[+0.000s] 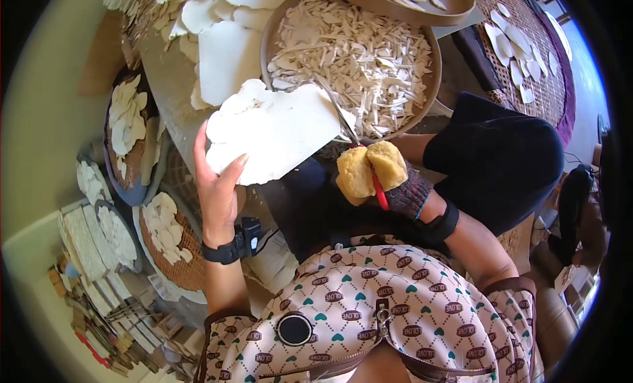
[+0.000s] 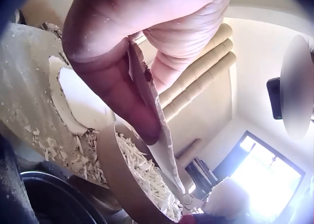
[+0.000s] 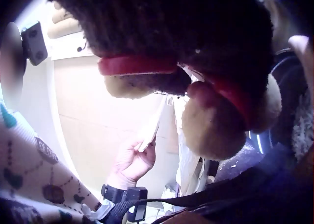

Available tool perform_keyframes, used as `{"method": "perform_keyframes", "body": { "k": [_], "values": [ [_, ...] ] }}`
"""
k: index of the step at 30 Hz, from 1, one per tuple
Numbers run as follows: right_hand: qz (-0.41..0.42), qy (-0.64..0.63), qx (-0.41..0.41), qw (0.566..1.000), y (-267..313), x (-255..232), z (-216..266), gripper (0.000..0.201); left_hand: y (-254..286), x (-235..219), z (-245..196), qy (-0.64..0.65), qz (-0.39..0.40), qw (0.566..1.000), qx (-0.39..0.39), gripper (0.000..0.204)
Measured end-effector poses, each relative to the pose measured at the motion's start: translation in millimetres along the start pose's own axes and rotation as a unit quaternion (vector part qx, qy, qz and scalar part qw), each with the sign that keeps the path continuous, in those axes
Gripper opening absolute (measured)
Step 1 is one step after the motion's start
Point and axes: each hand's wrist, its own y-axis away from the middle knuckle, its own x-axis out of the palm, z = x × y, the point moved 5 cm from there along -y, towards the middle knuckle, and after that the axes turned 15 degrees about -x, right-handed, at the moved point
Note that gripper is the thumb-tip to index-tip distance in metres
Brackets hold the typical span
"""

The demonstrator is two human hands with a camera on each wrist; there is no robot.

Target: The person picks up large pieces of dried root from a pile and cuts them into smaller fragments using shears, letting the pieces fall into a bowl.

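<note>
Two hands are working over the round tray [image 1: 432, 86] of white strips: my left hand [image 1: 221, 185] is pinching the big white sheet [image 1: 273, 129] at its near edge, thin, stiff, probably brittle; beyond it, my gloved right hand [image 1: 389, 182] is clenching red-handled scissors [image 1: 378, 188] at the sheet's far edge.

Centre of the head view: the sheet [image 1: 273, 129] is held by the left hand [image 1: 217, 192], with the scissors [image 1: 349, 129] in the right hand [image 1: 379, 175] just right of it.
Upper centre: round tray [image 1: 432, 80] with cut strips [image 1: 349, 53] in it, behind the scissors.
Upper left: stacked sheets [image 1: 224, 47] left of the tray.
Left edge: baskets [image 1: 191, 271] holding cut pieces [image 1: 165, 228].
Upper right: woven mat [image 1: 547, 86] with pieces on it.
</note>
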Motion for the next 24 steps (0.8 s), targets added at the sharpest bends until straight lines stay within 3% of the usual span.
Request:
{"method": "perform_keyframes", "body": {
  "k": [2,4,5,6,7,8,10,11,14,15,17,18,20,22,24],
  "values": [
    [0.094,0.041,-0.007,0.995,-7.9,-3.0,10.0,0.026,-3.1,-3.5,0.7,0.010,0.011,1.000,-0.011,0.070],
    [0.089,-0.137,0.024,0.986,-4.4,-5.3,2.9,0.034,-4.2,-3.5,-0.3,0.026,0.011,1.000,-0.003,0.067],
    [0.019,-0.335,0.064,0.940,6.5,-3.3,-14.8,0.035,-4.5,-2.9,-0.8,0.035,0.011,0.999,0.002,0.066],
    [-0.014,-0.376,0.079,0.923,8.8,-0.6,-19.2,0.036,-6.4,-4.5,0.9,0.048,0.000,0.999,-0.002,0.062],
    [-0.048,-0.417,0.093,0.903,10.8,2.1,-23.1,0.037,-9.8,-6.8,3.7,0.061,-0.011,0.998,-0.004,0.059],
    [-0.045,-0.311,0.083,0.946,14.8,4.1,-24.5,0.039,-12.4,-8.9,5.6,0.074,-0.021,0.997,-0.007,0.056],
    [-0.059,-0.386,0.090,0.916,8.4,10.0,-27.4,0.041,-17.3,-10.3,7.5,0.166,-0.035,0.985,-0.020,0.048],
    [-0.074,-0.555,0.108,0.822,4.3,16.9,-30.1,0.043,-20.0,-11.2,8.6,0.211,-0.040,0.976,-0.028,0.045],
    [-0.014,-0.329,0.062,0.942,7.2,24.7,-37.1,0.038,-31.3,-10.9,16.6,0.248,-0.049,0.966,-0.050,0.044],
    [-0.017,-0.357,0.065,0.932,4.7,32.2,-38.9,0.037,-33.5,-7.3,18.2,0.249,-0.037,0.967,-0.049,0.040],
    [-0.029,-0.633,0.119,0.765,-31.8,40.6,26.0,0.028,-32.2,3.3,18.1,0.249,-0.015,0.967,-0.050,0.041],
    [-0.026,-0.642,0.104,0.759,-32.9,43.4,21.0,0.029,-30.3,9.2,18.4,0.248,-0.005,0.967,-0.052,0.041],
    [-0.047,-0.464,0.105,0.878,-25.4,37.7,11.8,0.031,-25.6,21.3,17.8,0.220,0.009,0.974,-0.052,0.042],
    [-0.034,-0.470,0.122,0.874,-28.3,38.4,13.9,0.033,-21.8,26.1,23.0,0.196,0.012,0.978,-0.069,0.042],
    [-0.043,-0.532,0.151,0.832,-28.6,42.8,18.6,0.029,-18.6,30.2,25.0,0.181,0.037,0.980,-0.071,0.042]
  ]
}}
